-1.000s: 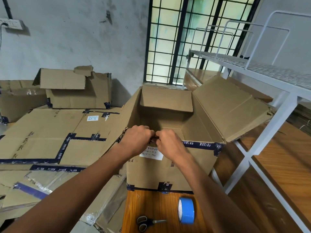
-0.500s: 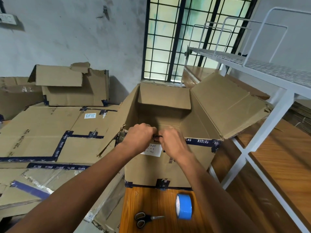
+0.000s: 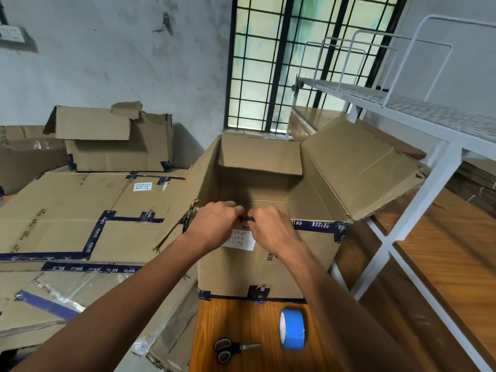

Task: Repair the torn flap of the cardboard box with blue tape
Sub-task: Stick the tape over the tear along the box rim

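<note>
My left hand (image 3: 214,224) and right hand (image 3: 271,229) meet at the near top edge of the open box (image 3: 263,267) on the table (image 3: 241,326), fingers curled, pinching dark tape (image 3: 248,219) there. Scissors (image 3: 233,349) and a blue roll (image 3: 292,328) lie nearer me.

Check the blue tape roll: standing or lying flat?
Standing on edge: the blue tape roll rests on its rim on the wooden table, beside the scissors.

Box (image 3: 268,264) top edge under hands; label (image 3: 239,241) partly covered, text unreadable.
</note>
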Tool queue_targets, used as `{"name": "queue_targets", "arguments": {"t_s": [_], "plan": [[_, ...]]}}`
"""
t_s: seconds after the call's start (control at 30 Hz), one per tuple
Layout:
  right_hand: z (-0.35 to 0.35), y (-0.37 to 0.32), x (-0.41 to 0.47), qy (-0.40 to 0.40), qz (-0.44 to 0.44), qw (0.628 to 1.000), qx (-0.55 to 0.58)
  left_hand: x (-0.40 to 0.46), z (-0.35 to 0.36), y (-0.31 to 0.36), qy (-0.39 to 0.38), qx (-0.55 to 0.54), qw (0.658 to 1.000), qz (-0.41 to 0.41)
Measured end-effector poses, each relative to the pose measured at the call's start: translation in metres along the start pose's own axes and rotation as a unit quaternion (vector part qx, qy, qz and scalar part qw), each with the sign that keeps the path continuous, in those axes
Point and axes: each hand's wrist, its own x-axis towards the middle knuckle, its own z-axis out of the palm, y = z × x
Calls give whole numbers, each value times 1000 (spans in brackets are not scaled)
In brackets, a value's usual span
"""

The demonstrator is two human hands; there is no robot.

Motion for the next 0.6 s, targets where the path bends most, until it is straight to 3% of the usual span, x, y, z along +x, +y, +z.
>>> {"name": "queue_targets", "arguments": {"t_s": [0.2, 0.4, 0.6], "plan": [[-8, -7, -2, 46, -26, 998, 41, -2, -8, -13, 21, -22, 1000, -6], [-3, -23, 8, -1, -7, 994, 105, -2, -11, -20, 20, -37, 999, -14], [3, -22, 14, 14, 3, 996, 83, 9, -12, -20, 12, -51, 998, -46]]}}
